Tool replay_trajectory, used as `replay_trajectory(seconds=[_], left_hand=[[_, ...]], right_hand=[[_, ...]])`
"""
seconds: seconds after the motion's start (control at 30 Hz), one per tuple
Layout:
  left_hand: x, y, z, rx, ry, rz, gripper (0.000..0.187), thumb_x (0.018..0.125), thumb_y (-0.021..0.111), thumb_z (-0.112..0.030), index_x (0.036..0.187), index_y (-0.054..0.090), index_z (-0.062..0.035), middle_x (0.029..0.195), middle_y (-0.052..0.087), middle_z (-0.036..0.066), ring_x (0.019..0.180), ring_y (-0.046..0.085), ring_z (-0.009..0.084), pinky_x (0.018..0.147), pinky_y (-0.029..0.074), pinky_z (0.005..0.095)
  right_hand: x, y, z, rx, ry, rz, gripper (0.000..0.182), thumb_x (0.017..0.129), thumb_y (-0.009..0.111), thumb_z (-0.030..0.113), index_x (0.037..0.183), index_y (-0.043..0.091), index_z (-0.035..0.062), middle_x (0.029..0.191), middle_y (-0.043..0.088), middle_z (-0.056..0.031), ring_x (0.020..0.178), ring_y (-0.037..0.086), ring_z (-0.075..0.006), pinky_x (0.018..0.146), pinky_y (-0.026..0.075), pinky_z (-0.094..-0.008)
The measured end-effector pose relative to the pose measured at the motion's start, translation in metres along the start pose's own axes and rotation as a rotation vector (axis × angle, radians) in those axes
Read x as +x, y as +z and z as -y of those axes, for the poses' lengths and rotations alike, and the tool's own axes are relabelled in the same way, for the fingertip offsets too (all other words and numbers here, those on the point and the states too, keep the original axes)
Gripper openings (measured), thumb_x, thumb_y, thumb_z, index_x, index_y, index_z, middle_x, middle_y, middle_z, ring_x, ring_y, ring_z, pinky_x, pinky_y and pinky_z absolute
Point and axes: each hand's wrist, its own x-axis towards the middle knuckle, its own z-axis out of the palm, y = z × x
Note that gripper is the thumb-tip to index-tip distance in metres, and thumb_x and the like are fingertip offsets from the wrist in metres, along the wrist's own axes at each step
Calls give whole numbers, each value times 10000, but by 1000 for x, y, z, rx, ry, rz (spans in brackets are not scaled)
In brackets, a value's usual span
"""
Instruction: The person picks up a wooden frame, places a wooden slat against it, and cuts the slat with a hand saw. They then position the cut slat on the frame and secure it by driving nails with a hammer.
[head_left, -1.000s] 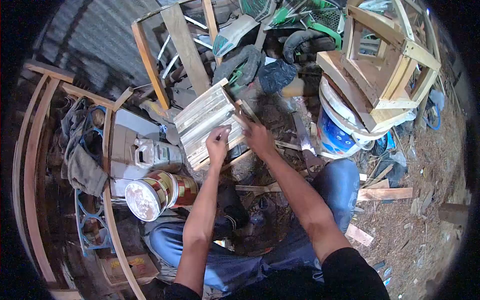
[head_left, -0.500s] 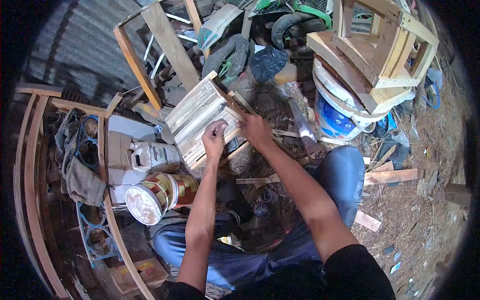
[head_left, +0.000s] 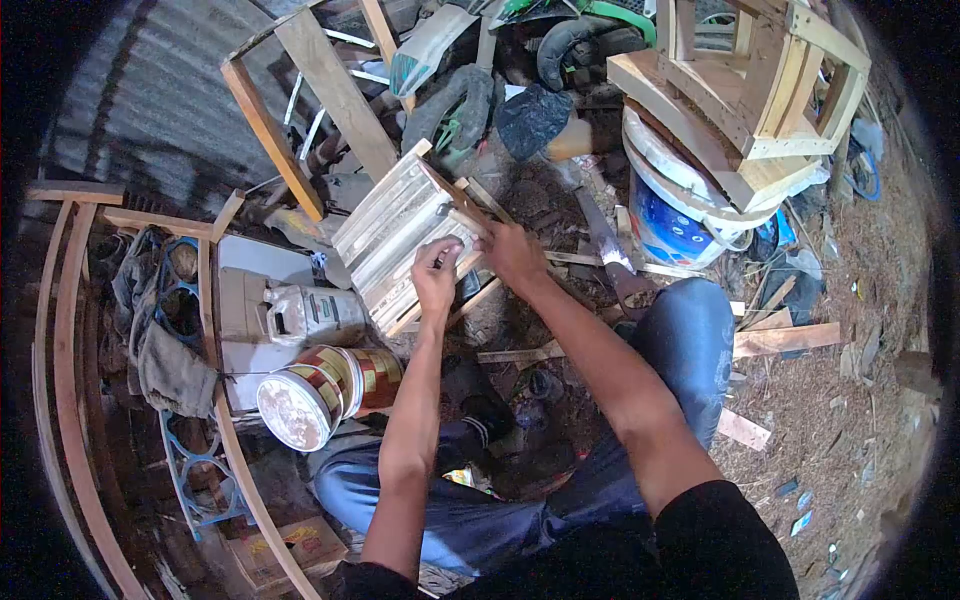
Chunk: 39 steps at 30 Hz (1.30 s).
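A slatted wooden box [head_left: 385,235] stands tilted on the ground between my feet and the clutter. My left hand [head_left: 437,268] rests over its slats near the right edge, thumb and fingers pinched together; whatever is between them is too small to name. At the box's right edge, my right hand [head_left: 512,255] is closed around the side, its fingertips partly hidden. A small dark spot shows on the slats just above my left hand.
On the left lie a patterned paint bucket [head_left: 300,408], a whitish jerrycan [head_left: 312,315] and a wooden frame [head_left: 68,370]. A blue-white bucket [head_left: 670,225] carries a wooden stool frame [head_left: 790,80] at upper right. Wood scraps [head_left: 788,340] lie beside my right knee.
The view has shifted slightly, so the surroundings sit a little differently. Both hands stay at the same places on the box.
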Motion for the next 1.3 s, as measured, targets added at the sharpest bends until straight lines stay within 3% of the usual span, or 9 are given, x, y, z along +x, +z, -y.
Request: replay_trajectory(seconds=[0.5, 0.57, 0.6, 0.67, 0.83, 0.9, 1.0, 1.1, 1.3], left_hand=[[-6, 2, -23, 77, 178, -18, 38, 835, 635, -47, 853, 660, -25, 831, 612, 65, 592, 500, 127, 557, 412, 278], [-4, 2, -18, 84, 178, -19, 44, 836, 635, -56, 855, 661, -26, 836, 612, 69, 614, 515, 140, 568, 419, 283], [-3, 3, -14, 90, 177, -25, 51, 838, 635, -65, 857, 662, -27, 841, 612, 73, 635, 529, 153, 579, 425, 287], [-1, 4, -9, 82, 219, -37, 55, 836, 637, -67, 861, 664, -27, 846, 614, 75, 665, 540, 166, 599, 432, 289], [-4, 3, -12, 72, 211, -15, 68, 825, 644, -69, 869, 671, -25, 856, 617, 76, 751, 562, 198, 653, 448, 295], [-5, 5, -12, 61, 100, 1, 69, 820, 646, -68, 864, 675, -23, 863, 622, 76, 755, 565, 196, 654, 450, 299], [-2, 3, -12, 123, 266, -7, 73, 817, 651, -71, 858, 674, -17, 868, 625, 83, 781, 575, 207, 667, 455, 307], [-3, 2, -16, 118, 140, 26, 73, 814, 652, -66, 857, 670, -10, 871, 626, 92, 806, 585, 229, 691, 461, 322], [-2, 2, -14, 136, 246, -4, 56, 808, 651, -48, 844, 662, -6, 867, 621, 108, 814, 589, 259, 706, 461, 342]], right_hand=[[-1, 3, 1, -29, 40, 17, 345, 845, 648, 314, 1136, 623, 131, 934, 657, -230, 907, 630, -421, 778, 512, -503], [-6, 2, 2, 10, -32, -101, 325, 812, 673, 343, 937, 669, 43, 857, 667, -218, 842, 652, -418, 743, 529, -494], [-5, 1, 4, 11, -33, -102, 325, 812, 673, 343, 937, 669, 43, 857, 667, -218, 842, 652, -418, 743, 529, -494], [-4, -3, 5, 6, 19, 27, 386, 833, 655, 340, 1151, 610, 126, 917, 659, -230, 901, 636, -416, 769, 514, -506], [-2, 1, 4, 7, 33, 27, 380, 827, 659, 338, 1137, 614, 123, 910, 661, -223, 891, 639, -410, 765, 517, -497], [0, 1, 2, 11, 45, 20, 370, 827, 658, 333, 1130, 618, 124, 912, 661, -221, 888, 639, -408, 765, 517, -495], [1, 5, -1, -8, 20, 6, 365, 828, 655, 320, 1137, 613, 130, 914, 663, -215, 885, 638, -409, 765, 517, -493], [6, 14, -4, -3, 41, -2, 364, 828, 653, 302, 1150, 607, 138, 915, 663, -210, 886, 636, -410, 765, 516, -495], [4, 9, -2, -22, -3, -21, 354, 834, 645, 288, 1156, 604, 147, 913, 660, -217, 891, 636, -410, 767, 514, -507]])
